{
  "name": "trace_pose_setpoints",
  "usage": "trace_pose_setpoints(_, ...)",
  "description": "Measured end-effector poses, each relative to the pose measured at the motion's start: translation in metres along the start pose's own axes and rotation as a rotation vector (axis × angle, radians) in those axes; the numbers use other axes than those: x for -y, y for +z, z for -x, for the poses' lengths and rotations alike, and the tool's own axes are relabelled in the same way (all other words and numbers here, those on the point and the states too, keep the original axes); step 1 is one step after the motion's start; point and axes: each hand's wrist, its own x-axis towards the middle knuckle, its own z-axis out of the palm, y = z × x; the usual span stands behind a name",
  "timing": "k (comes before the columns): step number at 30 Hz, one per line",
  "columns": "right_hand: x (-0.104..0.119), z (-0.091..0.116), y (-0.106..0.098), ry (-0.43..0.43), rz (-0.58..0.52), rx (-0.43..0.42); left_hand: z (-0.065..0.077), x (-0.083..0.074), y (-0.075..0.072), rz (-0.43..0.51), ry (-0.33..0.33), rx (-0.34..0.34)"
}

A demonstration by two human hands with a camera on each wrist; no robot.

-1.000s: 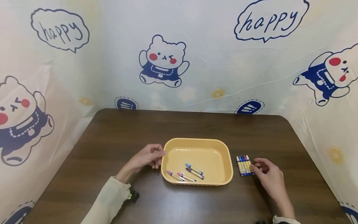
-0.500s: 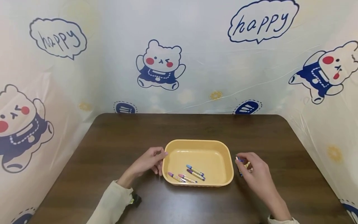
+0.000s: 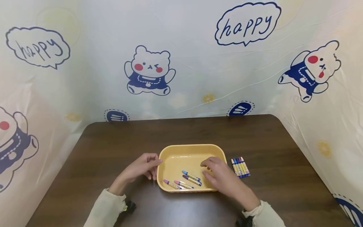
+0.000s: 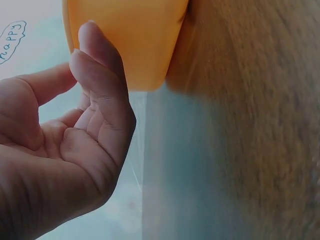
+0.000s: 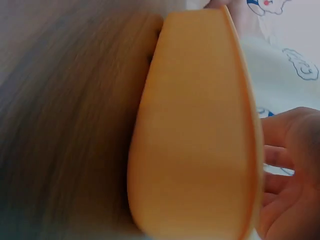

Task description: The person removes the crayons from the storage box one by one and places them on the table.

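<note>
My left hand [image 3: 141, 167] holds the left rim of a yellow plastic basin [image 3: 181, 150], thumb at the top edge. In the left wrist view, the fingertips meet the wall of the orange-looking basin [image 4: 135, 55]. Several wrapped crayons lie on the basin's floor: a light blue crayon [image 3: 191, 176], a dark purple crayon [image 3: 192, 180], a lilac crayon [image 3: 172, 184] and a pink crayon [image 3: 183, 184]. Over the basin's right half is my right hand [image 3: 222, 176], fingers loosely bent with nothing visible between them. The basin's wall hides its fingertips in the right wrist view.
To the right of the basin, a row of several crayons [image 3: 240, 167] lies side by side on the dark wooden table [image 3: 136, 135]. Behind the table hangs a pale curtain [image 3: 195, 69] printed with bears.
My right hand covered the crayon row half a second ago and has moved left over the basin. The row, visible again, is tilted slightly differently. The left hand stays at the rim.
</note>
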Motion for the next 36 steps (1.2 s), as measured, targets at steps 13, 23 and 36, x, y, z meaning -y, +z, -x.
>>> trace_pose_setpoints(13, 0.001, -0.010, 0.020, 0.187, -0.160, 0.292, -0.001, -0.005, 0.008, 0.012, 0.016, -0.021)
trace_pose_setpoints(23, -0.003, -0.012, 0.021, 0.207, -0.193, 0.337, -0.001, -0.004, 0.011, -0.008, 0.022, -0.047)
trace_pose_setpoints(36, 0.004, -0.019, 0.025, 0.104, -0.141, 0.369, 0.006, 0.001, 0.003, 0.014, 0.023, -0.033)
